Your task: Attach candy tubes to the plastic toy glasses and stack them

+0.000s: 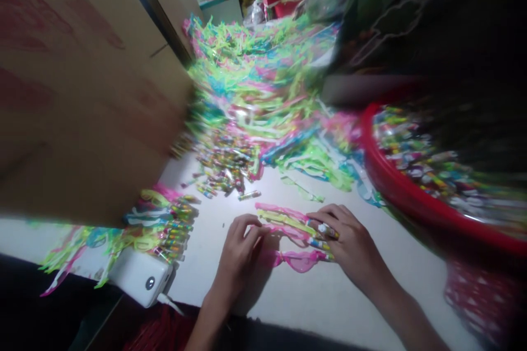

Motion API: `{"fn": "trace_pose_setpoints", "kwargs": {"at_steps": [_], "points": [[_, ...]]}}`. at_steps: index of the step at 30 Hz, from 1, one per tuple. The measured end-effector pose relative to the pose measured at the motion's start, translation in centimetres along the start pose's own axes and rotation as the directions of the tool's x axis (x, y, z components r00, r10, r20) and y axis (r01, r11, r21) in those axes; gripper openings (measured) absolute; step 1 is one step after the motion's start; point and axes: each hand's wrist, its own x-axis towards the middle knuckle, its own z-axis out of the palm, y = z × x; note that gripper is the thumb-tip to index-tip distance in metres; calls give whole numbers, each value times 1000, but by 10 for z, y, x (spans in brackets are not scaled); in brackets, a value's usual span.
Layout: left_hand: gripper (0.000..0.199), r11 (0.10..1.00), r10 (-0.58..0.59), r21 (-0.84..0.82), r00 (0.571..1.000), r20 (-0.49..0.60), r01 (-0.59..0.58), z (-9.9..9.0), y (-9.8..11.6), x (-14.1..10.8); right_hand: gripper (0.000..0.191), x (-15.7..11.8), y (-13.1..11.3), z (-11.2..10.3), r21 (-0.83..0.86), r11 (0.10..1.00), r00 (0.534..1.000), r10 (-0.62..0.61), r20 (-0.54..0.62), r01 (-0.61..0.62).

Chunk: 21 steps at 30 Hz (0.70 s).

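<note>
My left hand (242,241) has its thumb and fingers pinched at the left end of a pink pair of plastic toy glasses (284,232). My right hand (346,236) curls over the right ends of this row, its fingers closed on a small printed tube (327,229). Alongside lies a yellow pair of toy glasses (284,218). Nearer to me, pink toy glasses (302,261) with clear pink lenses rest on the white table (288,299). Another small tube (319,243) shows just under my right fingers.
Loose tubes (226,162) lie before a large heap of coloured toy glasses (263,77). A cardboard box (90,98) blocks the left. On the right stands a red basin (382,170) of tubes. Glasses with tubes (164,225) lie at left, near a white power bank (140,277).
</note>
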Motion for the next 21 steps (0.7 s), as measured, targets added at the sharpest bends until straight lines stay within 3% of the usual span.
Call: {"fn": "trace_pose_setpoints", "kwargs": {"at_steps": [4,8,10,12,15,18,21], "points": [[22,999,-47,13,993,109,46,-7,0,7,60,1,1,0,28,999,1000,-17,-4,17],[30,994,9,111,999,43,-14,-13,2,5,55,1,-1,0,37,999,999,-35,-17,35],[31,979,104,174,994,21,-106,-15,9,4,55,1,-2,0,39,999,999,-36,-19,37],[28,941,261,217,965,27,-261,-14,19,5,56,1,-3,-1,48,998,999,-34,-15,35],[25,853,452,243,886,103,-463,-9,30,5,55,1,-2,-1,49,998,1000,-25,-16,26],[30,794,508,277,841,186,-541,-2,29,2,56,1,-2,-1,46,998,999,-29,-19,30],[33,763,531,328,829,173,-557,2,18,-2,55,1,-2,0,61,997,999,-35,-22,36]]}}
